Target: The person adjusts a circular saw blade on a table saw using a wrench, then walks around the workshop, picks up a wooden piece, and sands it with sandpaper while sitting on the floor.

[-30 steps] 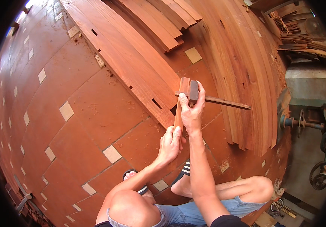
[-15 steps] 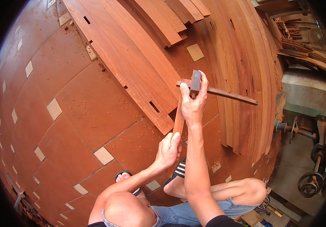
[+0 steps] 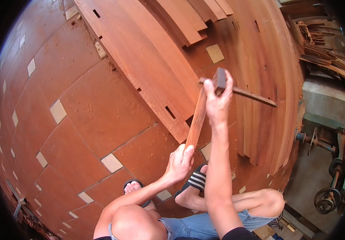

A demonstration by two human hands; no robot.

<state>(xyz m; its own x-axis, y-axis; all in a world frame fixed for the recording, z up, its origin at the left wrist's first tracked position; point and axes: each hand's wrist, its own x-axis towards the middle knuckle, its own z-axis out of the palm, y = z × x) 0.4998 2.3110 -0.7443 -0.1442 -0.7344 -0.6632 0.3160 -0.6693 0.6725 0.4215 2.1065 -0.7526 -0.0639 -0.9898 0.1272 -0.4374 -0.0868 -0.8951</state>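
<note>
Gripping: left hand (image 3: 179, 163) was pretty snug round the wood strip (image 3: 197, 122), near end
Right hand (image 3: 218, 105): curled round the marking gauge (image 3: 221, 79), farther out
Strip's spot: slanted right of the slotted plank (image 3: 148, 64)

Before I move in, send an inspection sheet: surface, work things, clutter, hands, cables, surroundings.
Surface: reddish tiled floor with pale insets.
Work things: wood strip, slanting up between the hands; block-and-rod tool at its far end, contact unclear from blur.
Clutter: crumb-like debris along the left edge of the slotted board.
Hands: left hand closed round the strip's near end; right hand grips the tool.
Cables: possible dark cord beyond the right knee; too small to confirm.
Surroundings: long boards to the right; beyond them a wood pile and a machine's handwheel.
</note>
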